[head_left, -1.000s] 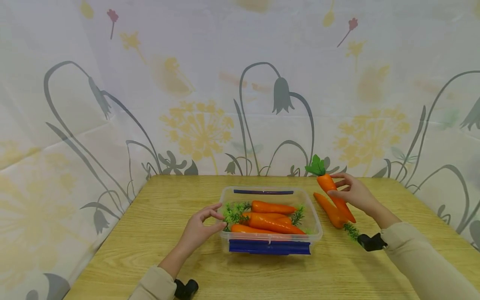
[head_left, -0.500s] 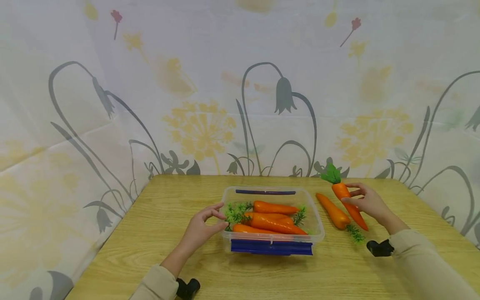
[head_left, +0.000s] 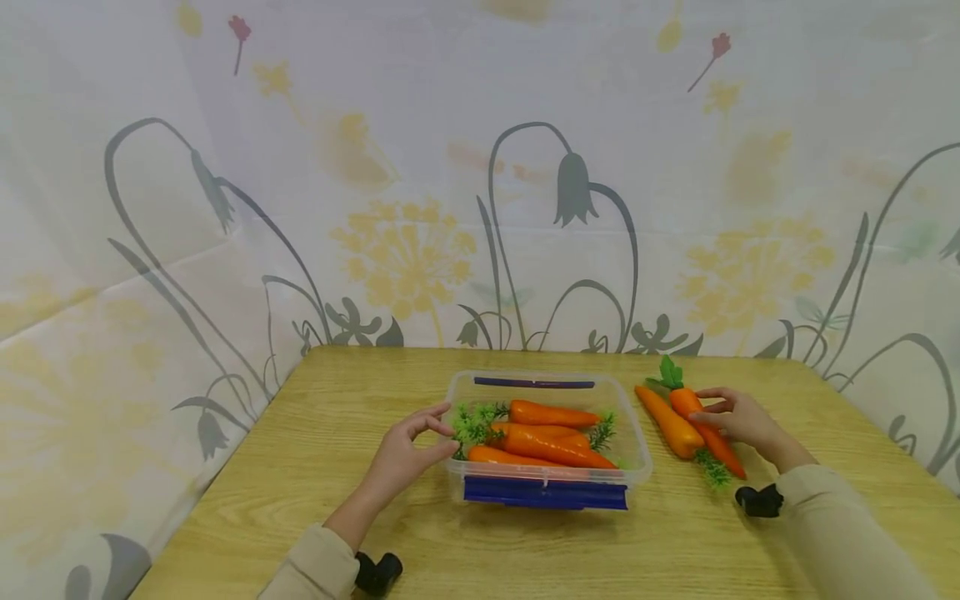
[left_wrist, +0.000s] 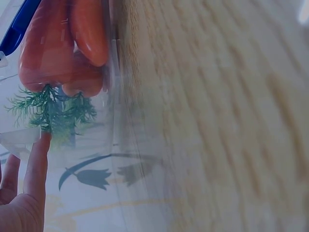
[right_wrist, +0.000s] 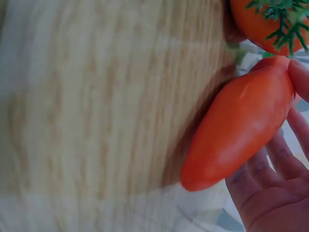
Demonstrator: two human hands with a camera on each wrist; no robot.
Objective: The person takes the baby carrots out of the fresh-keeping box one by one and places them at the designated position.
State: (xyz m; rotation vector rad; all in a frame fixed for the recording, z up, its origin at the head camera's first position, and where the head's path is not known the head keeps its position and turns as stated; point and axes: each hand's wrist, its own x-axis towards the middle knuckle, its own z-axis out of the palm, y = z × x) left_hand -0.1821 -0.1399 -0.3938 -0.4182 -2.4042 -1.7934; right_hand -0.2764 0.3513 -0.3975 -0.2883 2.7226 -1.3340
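Our right hand (head_left: 750, 423) pinched the broad-leafed carrot (head_left: 686, 403) toward the table's (head_left: 817, 408) right edge, tip angled to the near right corner. Our left hand (head_left: 405, 454), fingers parted, met the box's (head_left: 545, 493) left rim.

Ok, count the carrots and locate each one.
6 visible. In the clear box: a back carrot, a middle carrot, a partly covered carrot behind it, a front carrot. Outside: a broad-leaved carrot held by the right hand, another carrot lying just left. More may be hidden.
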